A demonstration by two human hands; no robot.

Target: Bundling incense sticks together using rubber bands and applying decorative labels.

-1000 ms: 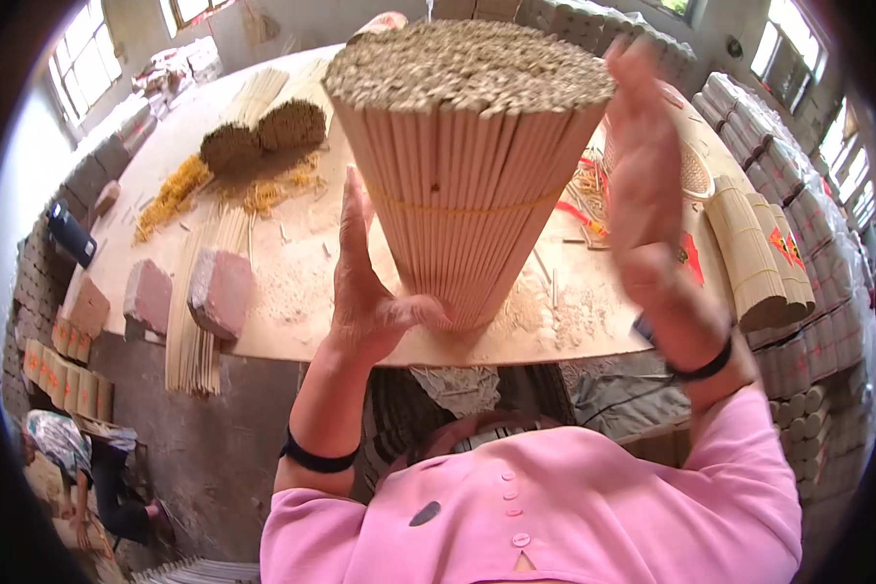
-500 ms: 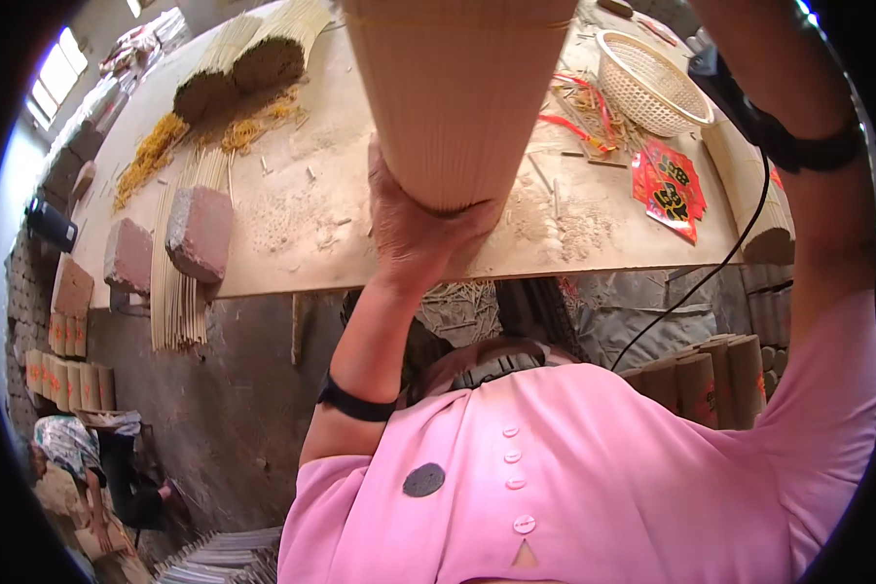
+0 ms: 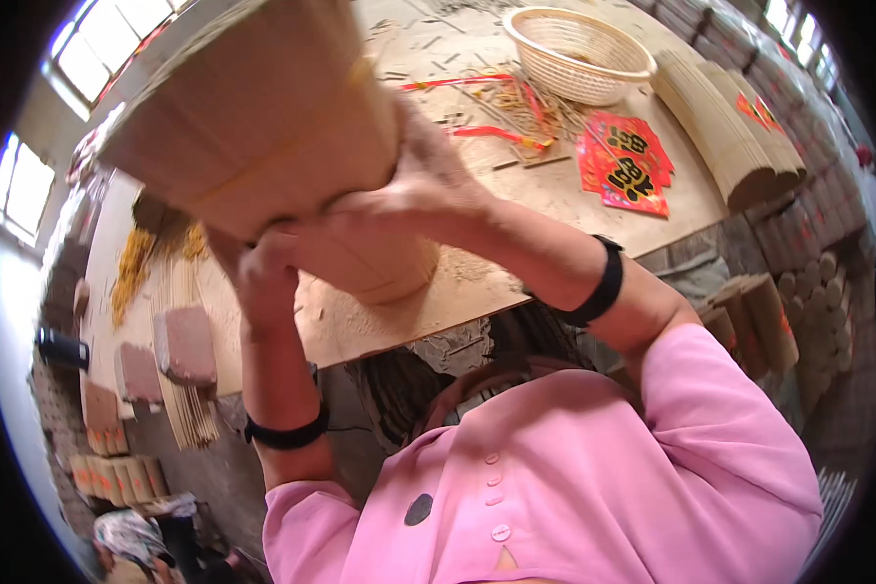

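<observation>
A thick bundle of thin tan sticks (image 3: 253,127), which look like incense sticks, is held in both hands over the table. It leans to the left, its wide end close to the camera and its lower end near the tabletop. My left hand (image 3: 266,273) is closed round its near left side. My right hand (image 3: 423,190) is wrapped round its right side, thumb across the front. Some fingers of both hands are hidden behind the bundle. A thin yellowish line runs across the sticks; I cannot tell whether it is a band.
A cream woven basket (image 3: 603,90) stands beyond red paper labels (image 3: 628,161) and scattered sticks. Stick bundles (image 3: 720,136) lie at the right edge. Left are yellow bands (image 3: 129,277), bricks (image 3: 185,346) on loose sticks (image 3: 193,419). A person (image 3: 131,535) is at lower left.
My right arm has come down from the upper right, and its hand now grips the bundle. The bundle has tilted left, and my left hand has moved left with it. The view has turned.
</observation>
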